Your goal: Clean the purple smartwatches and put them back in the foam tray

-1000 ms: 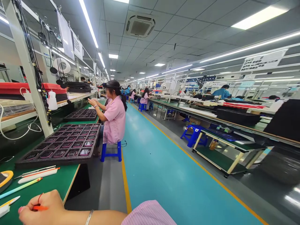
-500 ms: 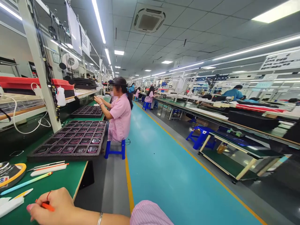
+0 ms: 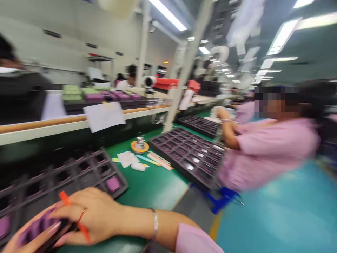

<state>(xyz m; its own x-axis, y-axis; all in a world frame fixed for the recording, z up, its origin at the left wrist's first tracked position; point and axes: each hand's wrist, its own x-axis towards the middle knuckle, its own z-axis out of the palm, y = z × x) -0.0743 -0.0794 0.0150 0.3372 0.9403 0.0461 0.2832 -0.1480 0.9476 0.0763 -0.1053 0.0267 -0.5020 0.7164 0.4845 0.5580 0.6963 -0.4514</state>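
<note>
My right hand (image 3: pixel 97 212), with a red ring and a silver bracelet, is closed round a thin orange stick-like tool (image 3: pixel 64 198). Its fingertips touch a purple and black piece (image 3: pixel 39 228) at the lower left. Around that piece curls my left hand (image 3: pixel 33 246), cut off by the picture's edge. Motion blur hides the piece's exact kind. Behind both hands lies a dark foam tray (image 3: pixel 122 181) with square compartments. Some of these hold dark-faced pieces, and a purple one (image 3: pixel 113 183) sits in the near right corner compartment.
On the green bench (image 3: pixel 163 184) are white wipes (image 3: pixel 127 159), several pens or sticks (image 3: pixel 159 161) and a yellow-rimmed round holder (image 3: pixel 139 147). A second filled foam tray (image 3: pixel 184 151) overhangs the bench edge. A co-worker in pink (image 3: pixel 265 151) sits beyond it.
My view has swung left and down to the near tray. My right hand, still with the orange tool, now meets my left hand and the purple and black piece, which were out of view.
</note>
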